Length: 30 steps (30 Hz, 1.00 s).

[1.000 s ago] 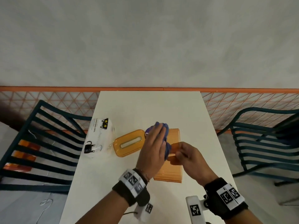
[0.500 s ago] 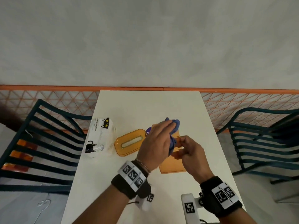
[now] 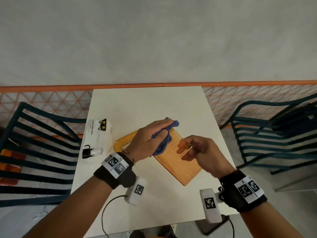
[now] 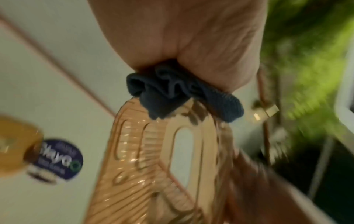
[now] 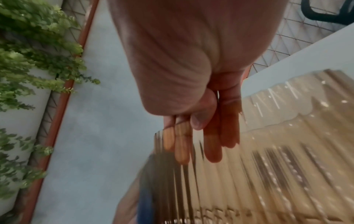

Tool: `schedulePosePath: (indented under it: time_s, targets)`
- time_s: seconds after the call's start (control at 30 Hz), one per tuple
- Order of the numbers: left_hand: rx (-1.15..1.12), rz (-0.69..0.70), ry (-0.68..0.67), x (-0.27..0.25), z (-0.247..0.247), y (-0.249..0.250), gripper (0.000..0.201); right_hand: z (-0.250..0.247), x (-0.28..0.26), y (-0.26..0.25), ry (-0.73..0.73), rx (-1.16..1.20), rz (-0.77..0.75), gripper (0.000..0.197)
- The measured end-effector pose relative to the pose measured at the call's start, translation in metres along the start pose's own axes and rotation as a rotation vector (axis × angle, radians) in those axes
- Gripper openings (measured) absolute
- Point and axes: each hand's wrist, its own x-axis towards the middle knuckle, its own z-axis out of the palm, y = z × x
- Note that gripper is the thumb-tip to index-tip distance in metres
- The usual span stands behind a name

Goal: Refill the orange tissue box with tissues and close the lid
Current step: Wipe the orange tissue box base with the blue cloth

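My right hand [image 3: 202,152] holds the ribbed, see-through orange tissue box [image 3: 178,162] tilted above the white table [image 3: 145,103]. In the right wrist view its thumb lies on one side of the box wall [image 5: 268,151], and the fingers [image 5: 210,144] show through the plastic from the other side. My left hand [image 3: 151,138] grips a bunched blue cloth [image 3: 164,145] and presses it on the box's far end. The slotted orange lid [image 3: 123,141] lies flat, partly hidden under my left hand. A white tissue pack [image 3: 97,138] with black cat prints lies left of it.
Dark metal chairs [image 3: 39,143] stand on both sides of the narrow table. An orange mesh railing [image 3: 223,100] runs behind the far edge. A cable [image 3: 106,213] hangs from my left wrist over the near table edge.
The box has turned so its near end swings to the right. My left hand has slid the cloth away from me to the box's far end.
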Motion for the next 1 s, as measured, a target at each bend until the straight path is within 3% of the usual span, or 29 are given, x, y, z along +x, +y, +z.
schedulePosePath:
  time_s: [0.1,0.2,0.27,0.33,0.47,0.57,0.63,0.7,0.8,0.87,0.9,0.93,1.0]
  targets:
    - [-0.222,-0.389,-0.067,0.011,-0.009,-0.018,0.031,-0.001,-0.004,0.004,-0.011,0.055,0.011,0.063]
    - [-0.422,-0.536,-0.179,0.008,-0.014,-0.027,0.047,-0.006,-0.009,0.012,-0.008,0.154,0.007,0.054]
    - [-0.609,-0.645,-0.089,-0.002,-0.013,-0.026,0.068,-0.012,-0.013,0.015,-0.009,0.241,-0.001,0.046]
    - [-0.673,-0.649,-0.028,-0.015,-0.004,-0.023,0.066,-0.015,-0.014,0.018,-0.009,0.322,-0.007,0.039]
    - [-0.914,-0.696,0.075,-0.035,0.013,-0.015,0.023,-0.02,-0.016,0.025,-0.02,0.421,0.032,0.034]
    - [-0.837,-0.639,0.109,-0.031,0.0,-0.016,0.035,-0.021,-0.019,0.021,-0.09,0.418,0.009,0.009]
    - [-0.851,-0.563,0.016,-0.024,-0.015,-0.007,0.056,-0.019,-0.018,0.014,-0.132,0.379,-0.014,0.027]
    - [-0.971,-0.487,-0.05,-0.018,-0.026,0.002,0.052,-0.017,-0.017,0.004,-0.154,0.348,-0.034,0.03]
    - [-1.012,-0.497,-0.036,-0.012,-0.036,0.014,0.053,-0.013,-0.014,-0.006,-0.189,0.32,-0.094,0.044]
    - [-0.956,-0.509,0.061,-0.012,-0.031,0.016,0.048,-0.012,-0.009,-0.009,-0.146,0.375,-0.101,0.053]
    - [-0.895,-0.503,0.136,-0.012,-0.027,0.019,0.037,-0.012,-0.006,-0.009,-0.121,0.423,-0.081,0.054]
    - [-0.898,-0.523,0.186,-0.015,-0.024,0.023,0.026,-0.012,-0.003,-0.006,-0.096,0.472,-0.051,0.051]
    - [-0.944,-0.571,0.188,-0.02,-0.016,0.02,0.022,-0.012,0.004,-0.006,-0.044,0.613,0.047,0.023]
